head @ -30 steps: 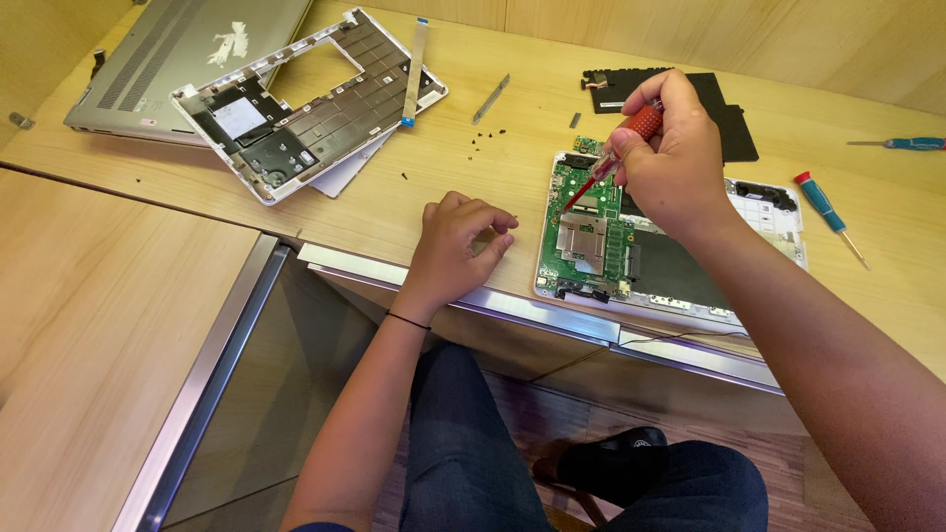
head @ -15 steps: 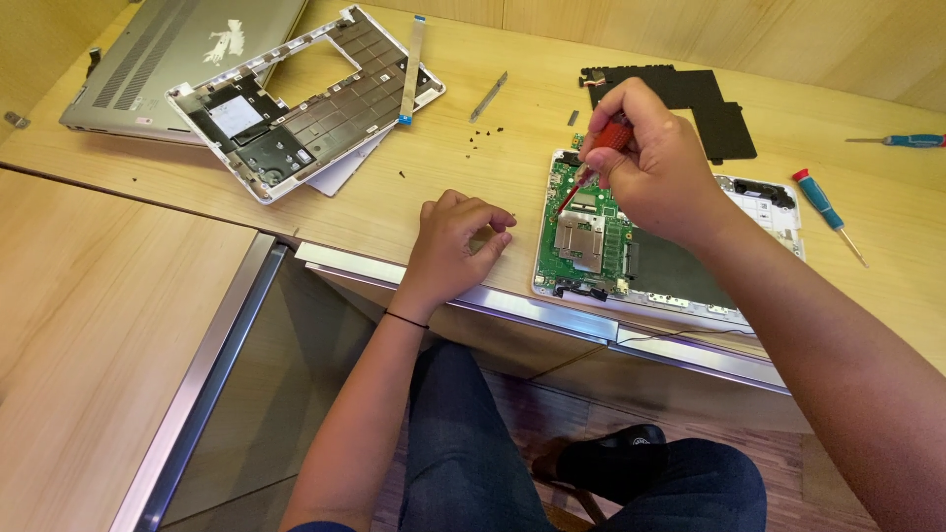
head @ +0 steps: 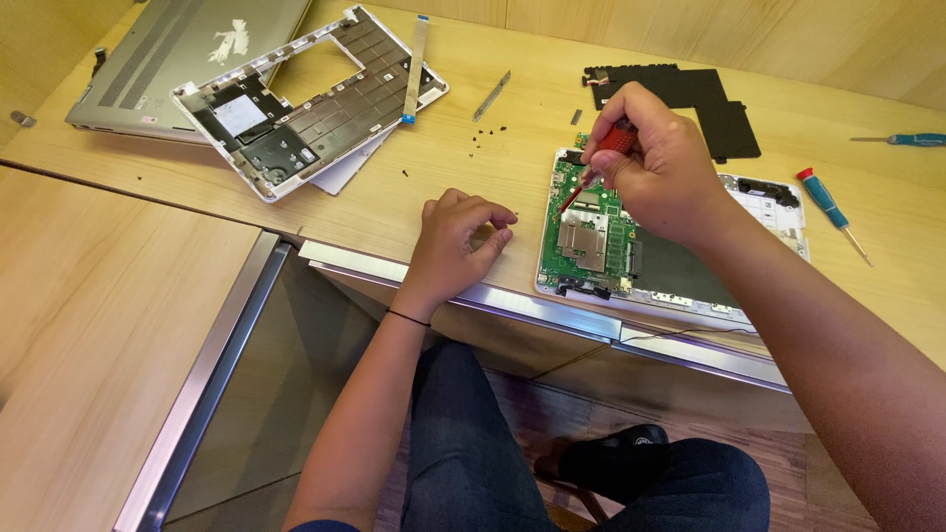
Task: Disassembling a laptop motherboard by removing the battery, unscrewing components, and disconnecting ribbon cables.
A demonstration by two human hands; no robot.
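Head view, right hand (head: 658, 163) gripping red screwdriver (head: 603, 150), green board (head: 589, 229)

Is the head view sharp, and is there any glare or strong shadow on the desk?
Head view: mostly sharp, light even and soft; the right hand with the red screwdriver casts only a faint shadow on the green circuit board; the left hand is crisp; mild glare on the metal edge strip; straight edges bend slightly toward the corners.

A light wooden desk (head: 118, 325) with a metal-edged front (head: 512, 300) fills the view. Behind it runs a wooden wall panel (head: 788, 39). Below lies reddish-brown wood flooring (head: 709, 414), evenly lit.
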